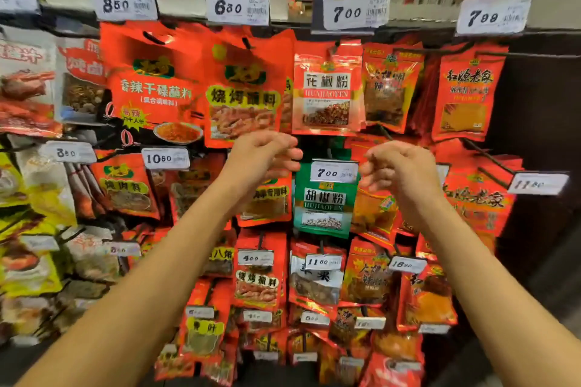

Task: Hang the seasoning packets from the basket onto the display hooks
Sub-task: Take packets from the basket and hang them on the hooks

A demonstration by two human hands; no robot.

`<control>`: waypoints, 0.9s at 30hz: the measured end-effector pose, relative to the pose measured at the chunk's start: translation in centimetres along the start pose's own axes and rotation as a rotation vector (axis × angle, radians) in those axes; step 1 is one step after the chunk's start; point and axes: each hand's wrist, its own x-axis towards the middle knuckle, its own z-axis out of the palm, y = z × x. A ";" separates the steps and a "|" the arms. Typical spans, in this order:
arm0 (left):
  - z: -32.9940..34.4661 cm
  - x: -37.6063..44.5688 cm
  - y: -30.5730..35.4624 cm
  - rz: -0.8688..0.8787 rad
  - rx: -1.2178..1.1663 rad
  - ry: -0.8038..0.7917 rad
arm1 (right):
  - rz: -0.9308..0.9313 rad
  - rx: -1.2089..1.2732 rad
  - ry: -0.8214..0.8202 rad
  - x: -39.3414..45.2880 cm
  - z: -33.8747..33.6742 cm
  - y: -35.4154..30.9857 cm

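Shop shelving fills my view: a display rack (534, 47) crowded with hanging seasoning packets on black hooks, white price tags clipped at the hook ends.

My left hand (264, 154) and right hand (399, 166) are both raised in front of the middle of the rack, fingers loosely curled, and as far as I can see neither one holds anything. Between them hangs the green pepper-powder packet (323, 207) under its 7.00 tag (334, 171); just above sits the red huajiao packet (327, 88) on the top row. To the left of that, toward the rack's upper left corner, hang two larger red packets (151, 85), tilted and blurred.

My read is that I'm between packets: every hook I can see carries stock, so part of the job looks done. The basket is out of view, so I can't tell how many remain; another reach down to it seems to come next.
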 end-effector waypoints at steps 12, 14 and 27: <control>-2.2 -13.5 -27.0 -0.780 -0.126 0.097 | 0.738 -0.042 0.099 -15.8 -1.8 25.7; -1.8 -16.4 -31.7 -0.907 -0.096 0.134 | 0.825 -0.137 0.075 -18.4 -2.4 30.7; -1.3 -33.9 -64.7 -1.508 0.003 0.318 | 0.957 -0.925 -0.521 -38.5 -3.6 68.1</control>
